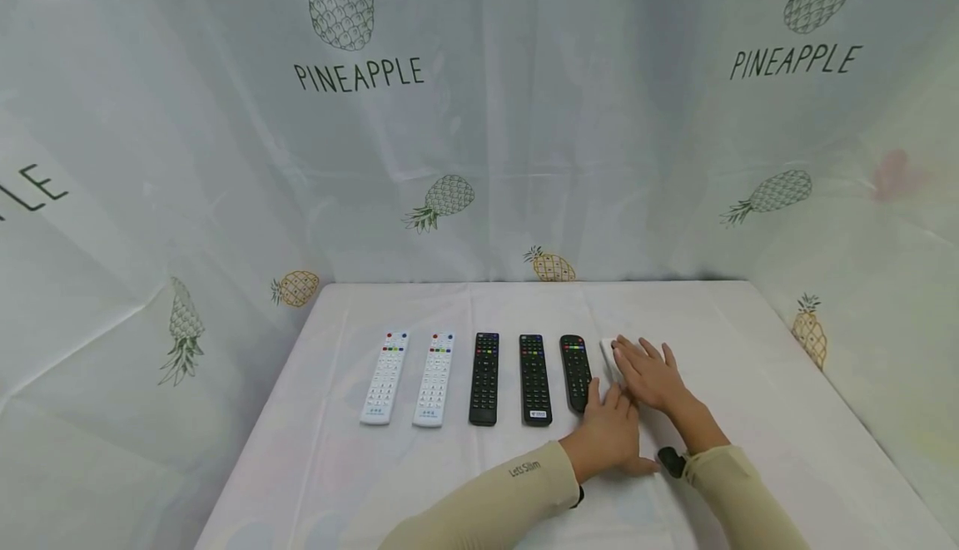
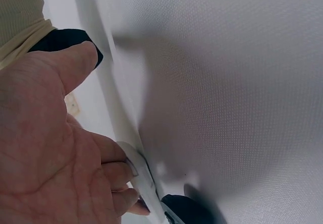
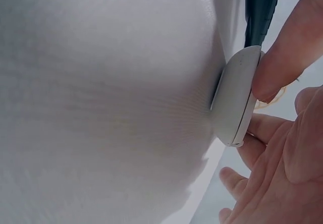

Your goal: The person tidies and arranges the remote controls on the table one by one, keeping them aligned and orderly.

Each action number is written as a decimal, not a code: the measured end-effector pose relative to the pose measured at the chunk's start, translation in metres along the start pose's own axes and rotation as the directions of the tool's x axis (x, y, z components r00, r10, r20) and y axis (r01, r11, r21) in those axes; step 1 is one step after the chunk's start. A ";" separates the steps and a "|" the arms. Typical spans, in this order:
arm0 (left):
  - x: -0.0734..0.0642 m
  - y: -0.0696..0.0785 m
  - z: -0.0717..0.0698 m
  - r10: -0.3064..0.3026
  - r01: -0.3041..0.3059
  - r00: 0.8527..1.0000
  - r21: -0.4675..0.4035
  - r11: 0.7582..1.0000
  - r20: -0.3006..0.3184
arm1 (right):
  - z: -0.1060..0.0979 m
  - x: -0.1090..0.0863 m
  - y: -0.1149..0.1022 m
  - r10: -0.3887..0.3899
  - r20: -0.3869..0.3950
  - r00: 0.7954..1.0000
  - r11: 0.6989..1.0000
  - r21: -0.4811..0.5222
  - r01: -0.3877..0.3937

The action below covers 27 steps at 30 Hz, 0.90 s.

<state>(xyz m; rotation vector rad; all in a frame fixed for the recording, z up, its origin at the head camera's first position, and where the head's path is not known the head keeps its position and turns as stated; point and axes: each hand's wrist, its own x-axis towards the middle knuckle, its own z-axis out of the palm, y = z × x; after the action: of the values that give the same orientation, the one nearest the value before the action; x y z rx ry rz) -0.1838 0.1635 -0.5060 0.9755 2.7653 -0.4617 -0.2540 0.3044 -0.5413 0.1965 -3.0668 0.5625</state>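
Note:
A white remote control (image 1: 608,356) lies on the white-covered table at the right end of a row, mostly hidden by the hands. My right hand (image 1: 653,377) reaches over it. The right wrist view shows its thumb against one edge of the white remote control (image 3: 234,98) and fingers along the other. My left hand (image 1: 610,429) is at its near end, fingers touching the remote (image 2: 144,181) and thumb spread away in the left wrist view. Just left lies a rounded black remote (image 1: 575,367), its lower edge beside my left fingers.
Farther left in the row are two black remotes, one (image 1: 535,379) and another (image 1: 484,379), then two white ones, one (image 1: 434,379) and another (image 1: 385,378). All lie lengthwise with spaces between. A pineapple-print curtain (image 1: 569,134) hangs behind the table (image 1: 419,304).

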 end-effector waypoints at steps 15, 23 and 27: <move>-0.001 0.000 -0.001 -0.017 0.017 1.000 0.010 1.000 0.013 | 0.002 0.001 0.002 0.000 -0.008 1.000 1.000 0.008 0.000; -0.001 0.000 -0.001 -0.022 0.022 1.000 0.012 1.000 0.010 | 0.003 0.002 0.002 0.006 -0.022 1.000 1.000 0.001 -0.006; -0.003 -0.001 -0.001 -0.016 0.016 1.000 0.011 1.000 0.005 | 0.004 0.001 0.002 0.008 -0.021 1.000 1.000 0.001 -0.008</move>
<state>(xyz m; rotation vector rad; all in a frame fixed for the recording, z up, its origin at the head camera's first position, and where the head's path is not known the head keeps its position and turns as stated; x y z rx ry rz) -0.1820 0.1616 -0.5039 0.9548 2.7710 -0.4818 -0.2555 0.3041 -0.5458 0.1768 -3.0487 0.5626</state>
